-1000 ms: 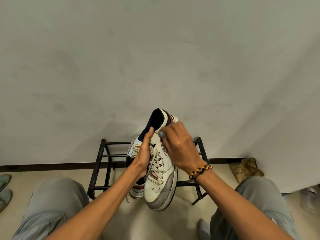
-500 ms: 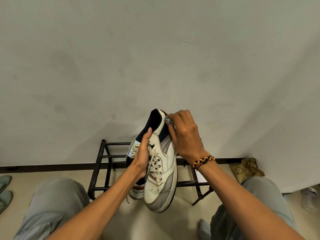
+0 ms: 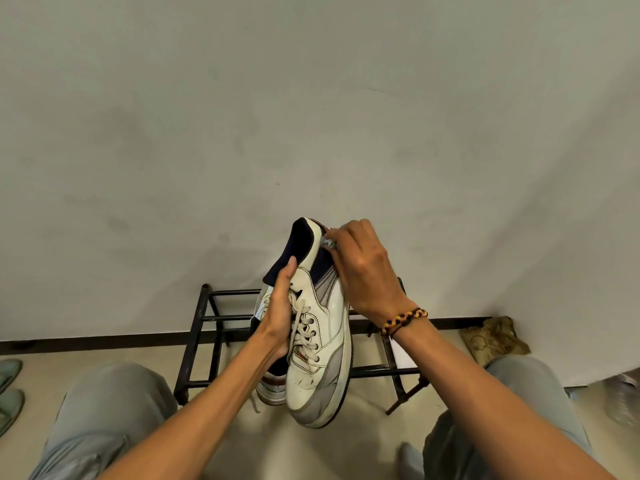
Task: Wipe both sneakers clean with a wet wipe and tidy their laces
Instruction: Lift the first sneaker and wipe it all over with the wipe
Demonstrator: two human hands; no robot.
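Note:
A white and grey sneaker (image 3: 320, 344) with cream laces hangs in the air, toe toward me and heel up. My left hand (image 3: 280, 313) grips it by the tongue and the inner side. My right hand (image 3: 363, 268) presses a small crumpled wet wipe (image 3: 327, 242) against the heel collar. The second sneaker (image 3: 270, 386) lies on the black rack behind the first, mostly hidden, with one lace end hanging down.
A low black metal shoe rack (image 3: 207, 320) stands against the pale wall. A white paper (image 3: 403, 355) lies on its right side. A tan cloth bag (image 3: 495, 339) sits on the floor at the right, green slippers (image 3: 8, 386) at the far left. My knees frame the bottom.
My right hand has slid with the wipe from the sneaker's side near the laces up to the heel collar. My left hand keeps the same grip.

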